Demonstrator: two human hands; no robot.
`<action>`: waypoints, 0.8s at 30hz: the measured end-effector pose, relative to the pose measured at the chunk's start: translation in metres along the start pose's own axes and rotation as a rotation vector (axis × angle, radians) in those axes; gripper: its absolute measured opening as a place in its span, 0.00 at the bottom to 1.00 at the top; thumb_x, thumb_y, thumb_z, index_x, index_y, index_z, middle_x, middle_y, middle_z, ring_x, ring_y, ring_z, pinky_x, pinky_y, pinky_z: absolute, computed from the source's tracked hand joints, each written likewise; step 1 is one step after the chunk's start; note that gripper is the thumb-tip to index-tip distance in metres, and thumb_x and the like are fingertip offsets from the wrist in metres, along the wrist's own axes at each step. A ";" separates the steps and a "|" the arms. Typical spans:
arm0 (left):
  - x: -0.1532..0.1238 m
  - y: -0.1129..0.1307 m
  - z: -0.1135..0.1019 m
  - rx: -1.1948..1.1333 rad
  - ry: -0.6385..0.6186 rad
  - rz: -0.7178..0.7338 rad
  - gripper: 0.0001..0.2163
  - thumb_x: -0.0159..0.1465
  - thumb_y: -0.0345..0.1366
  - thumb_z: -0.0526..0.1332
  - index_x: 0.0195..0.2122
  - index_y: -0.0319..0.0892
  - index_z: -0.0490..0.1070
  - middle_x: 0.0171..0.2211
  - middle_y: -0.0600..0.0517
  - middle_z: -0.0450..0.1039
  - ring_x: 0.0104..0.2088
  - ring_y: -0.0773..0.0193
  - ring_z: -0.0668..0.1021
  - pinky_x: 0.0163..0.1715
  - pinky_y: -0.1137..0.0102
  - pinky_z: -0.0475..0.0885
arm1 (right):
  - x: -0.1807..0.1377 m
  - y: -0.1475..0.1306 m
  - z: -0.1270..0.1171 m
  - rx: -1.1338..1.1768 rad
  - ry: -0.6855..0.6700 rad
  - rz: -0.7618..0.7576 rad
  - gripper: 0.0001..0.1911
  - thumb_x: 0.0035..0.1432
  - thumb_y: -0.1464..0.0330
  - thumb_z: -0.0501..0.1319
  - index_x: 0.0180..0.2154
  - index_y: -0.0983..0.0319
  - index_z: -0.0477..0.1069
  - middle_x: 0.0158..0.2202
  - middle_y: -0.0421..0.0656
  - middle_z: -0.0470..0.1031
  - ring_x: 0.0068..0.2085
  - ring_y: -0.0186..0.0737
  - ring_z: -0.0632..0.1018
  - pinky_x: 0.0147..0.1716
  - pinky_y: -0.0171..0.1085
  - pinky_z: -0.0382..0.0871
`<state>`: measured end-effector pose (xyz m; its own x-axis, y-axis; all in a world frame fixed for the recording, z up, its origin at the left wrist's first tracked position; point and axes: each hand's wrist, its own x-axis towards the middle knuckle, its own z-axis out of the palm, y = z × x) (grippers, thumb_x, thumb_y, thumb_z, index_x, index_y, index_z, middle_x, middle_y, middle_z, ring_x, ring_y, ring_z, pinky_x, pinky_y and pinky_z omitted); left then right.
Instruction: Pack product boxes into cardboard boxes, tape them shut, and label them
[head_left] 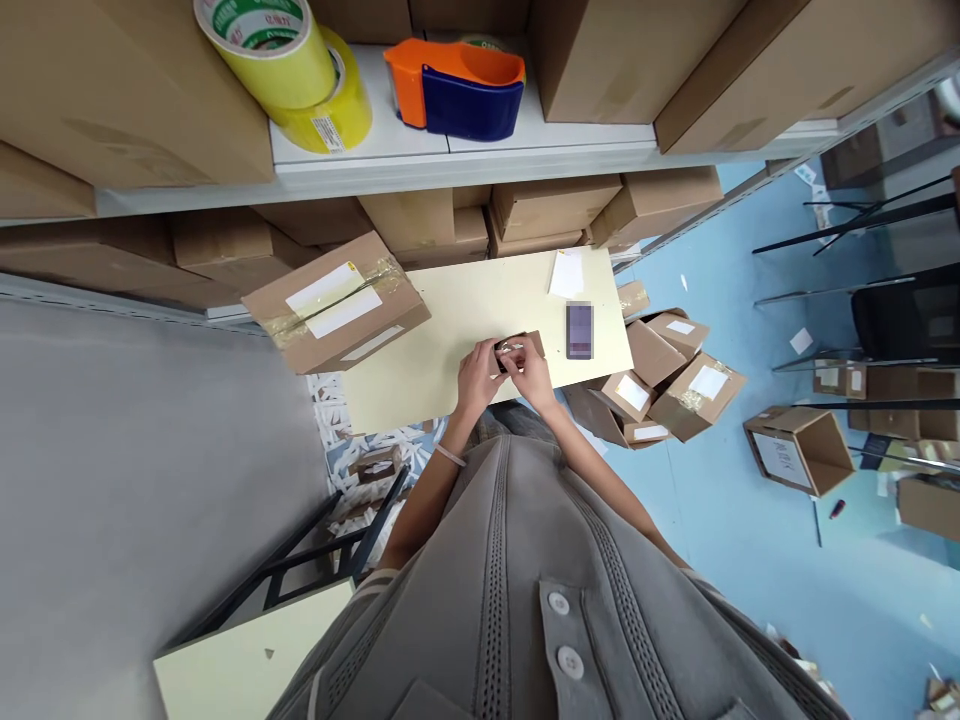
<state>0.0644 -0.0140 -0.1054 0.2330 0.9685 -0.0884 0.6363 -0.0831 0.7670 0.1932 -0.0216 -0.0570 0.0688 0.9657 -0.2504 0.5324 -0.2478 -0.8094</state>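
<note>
A small brown cardboard box is at the near side of the cream table, partly covered by both hands. My left hand is closed around its left side, fingers curled toward a dark opening. My right hand comes over the box from the right, its fingers closed together close to the left fingertips. Something shiny shows at the opening, too small and covered to name. What the right fingertips pinch is hidden.
A taped carton lies at the table's left end. A phone and white paper lie right. Tape rolls and an orange-blue tape dispenser sit on the shelf above. Several small boxes are piled beyond the right edge.
</note>
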 end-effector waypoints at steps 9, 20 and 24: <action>-0.003 -0.005 -0.003 -0.272 0.054 -0.023 0.41 0.56 0.33 0.71 0.65 0.47 0.48 0.64 0.38 0.55 0.66 0.47 0.64 0.58 0.57 0.68 | 0.005 0.026 -0.040 0.111 0.389 -0.082 0.12 0.64 0.60 0.55 0.45 0.59 0.67 0.47 0.48 0.75 0.40 0.39 0.76 0.38 0.39 0.69; -0.013 -0.004 -0.003 -0.196 -0.007 0.096 0.20 0.61 0.31 0.66 0.49 0.46 0.59 0.58 0.42 0.59 0.62 0.52 0.67 0.57 0.59 0.68 | -0.008 0.049 -0.015 0.126 0.106 -0.142 0.16 0.67 0.61 0.51 0.47 0.57 0.75 0.49 0.48 0.70 0.48 0.43 0.74 0.41 0.41 0.74; -0.013 -0.003 -0.005 -0.135 -0.047 0.112 0.18 0.62 0.30 0.64 0.51 0.47 0.61 0.61 0.42 0.60 0.64 0.52 0.66 0.57 0.59 0.68 | -0.009 0.055 -0.015 0.125 0.077 -0.116 0.16 0.67 0.62 0.52 0.50 0.56 0.74 0.52 0.47 0.70 0.49 0.43 0.75 0.43 0.41 0.75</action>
<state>0.0557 -0.0254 -0.1038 0.3329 0.9426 -0.0252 0.5004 -0.1540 0.8520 0.2345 -0.0430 -0.0917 0.0801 0.9902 -0.1145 0.4314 -0.1380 -0.8915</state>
